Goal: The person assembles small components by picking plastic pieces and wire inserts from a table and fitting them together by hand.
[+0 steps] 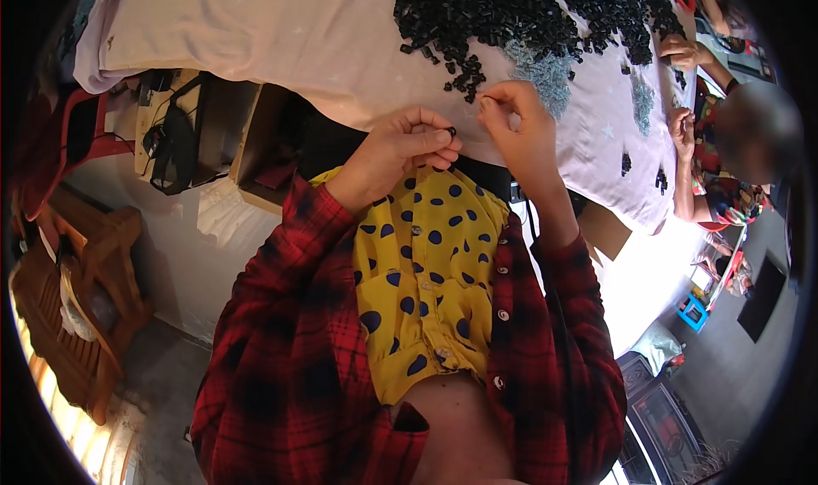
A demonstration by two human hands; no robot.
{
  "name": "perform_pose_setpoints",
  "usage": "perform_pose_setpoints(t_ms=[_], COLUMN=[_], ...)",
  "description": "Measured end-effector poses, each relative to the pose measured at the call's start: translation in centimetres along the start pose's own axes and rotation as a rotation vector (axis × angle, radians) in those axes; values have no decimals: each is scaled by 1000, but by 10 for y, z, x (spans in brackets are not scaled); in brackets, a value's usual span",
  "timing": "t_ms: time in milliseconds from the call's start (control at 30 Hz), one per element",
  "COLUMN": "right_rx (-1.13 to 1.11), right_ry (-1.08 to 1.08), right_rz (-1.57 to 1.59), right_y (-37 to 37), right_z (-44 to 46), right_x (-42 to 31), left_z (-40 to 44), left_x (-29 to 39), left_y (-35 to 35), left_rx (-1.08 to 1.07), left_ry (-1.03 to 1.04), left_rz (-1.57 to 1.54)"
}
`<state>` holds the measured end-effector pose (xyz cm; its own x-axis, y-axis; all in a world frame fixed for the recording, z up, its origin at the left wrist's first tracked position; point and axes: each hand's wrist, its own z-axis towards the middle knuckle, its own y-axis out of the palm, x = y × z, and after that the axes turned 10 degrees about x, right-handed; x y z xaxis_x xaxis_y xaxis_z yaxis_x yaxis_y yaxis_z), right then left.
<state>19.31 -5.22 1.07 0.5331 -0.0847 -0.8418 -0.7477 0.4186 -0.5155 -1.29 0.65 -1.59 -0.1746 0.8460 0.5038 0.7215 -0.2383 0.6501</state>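
Observation:
My left hand [407,149] is closed on a small black part [452,132], pinched between thumb and fingertips near the cloth's front edge. To its right, my right hand [518,123] is raised with thumb and index finger pressed together; what they hold, if anything, is too small to make out. Just beyond both hands, a large heap of small black parts [503,8] lies on the pale pink cloth [324,51]. A pile of small blue-grey pieces [545,80] sits beside the heap, behind my right hand.
At the right, another person's hands [682,132] are by the cloth's edge. A second blue-grey pile [642,106] lies on the cloth. An open wooden box [256,144] stands under the cloth's left part. A wooden chair [85,298] is at the lower left.

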Motion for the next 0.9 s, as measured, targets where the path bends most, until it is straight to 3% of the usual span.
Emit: perform_pose_setpoints(t_ms=[67, 167, 300, 400, 567, 900], right_rx=[-64, -137, -149, -88, -18, -46], right_ry=[131, 22, 39, 187, -83, -230], right_rz=[212, 98, 157, 154, -11, -133], right_y=[-10, -23, -24, -22, -18, -16], right_z=[1, -1, -8, -13, -14, -13], right_x=[-12, -20, -38, -40, -37, -33], left_z=[0, 3, 6, 4, 1, 2], left_x=[4, 5, 2, 3, 3, -3], left_y=[6, 13, 16, 21, 26, 25], left_rx=[-7, -22, -34, 33, 74, 60], left_ry=[20, 64, 141, 159, 179, 241], left_rz=[6, 6, -6, 3, 18, 59])
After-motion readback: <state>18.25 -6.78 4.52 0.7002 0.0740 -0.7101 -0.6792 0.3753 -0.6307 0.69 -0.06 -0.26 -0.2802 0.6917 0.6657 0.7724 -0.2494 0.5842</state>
